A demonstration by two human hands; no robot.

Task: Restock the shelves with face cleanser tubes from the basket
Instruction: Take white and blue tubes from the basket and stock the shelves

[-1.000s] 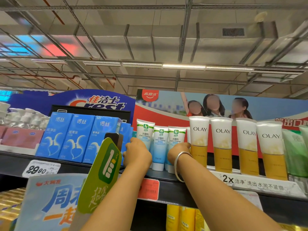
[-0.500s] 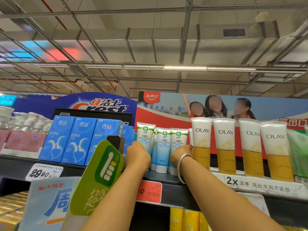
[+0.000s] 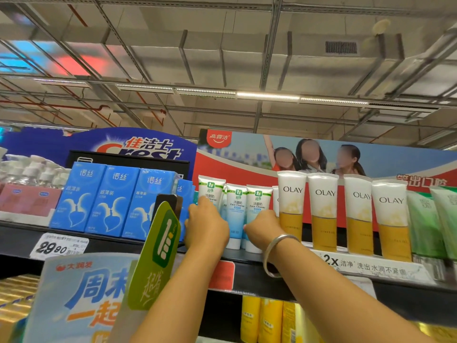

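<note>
Three white-and-blue face cleanser tubes stand cap-down in a row on the top shelf (image 3: 259,274). My left hand (image 3: 206,227) grips the lower part of the left tube (image 3: 211,188). My right hand (image 3: 263,227), with a silver bangle on its wrist, holds the lower part of the right tube (image 3: 259,199), next to the Olay tubes. The middle tube (image 3: 236,214) stands free between my hands. More tubes show behind this row. The basket is out of view.
Blue boxes (image 3: 111,199) fill the shelf left of the tubes and several Olay tubes (image 3: 324,209) stand to the right, then green tubes (image 3: 425,224). A green promo tag (image 3: 158,253) sticks out in front of my left forearm. Yellow packs (image 3: 262,320) sit on the shelf below.
Both hands stay on the same outer tubes. Only the view has shifted a little.
</note>
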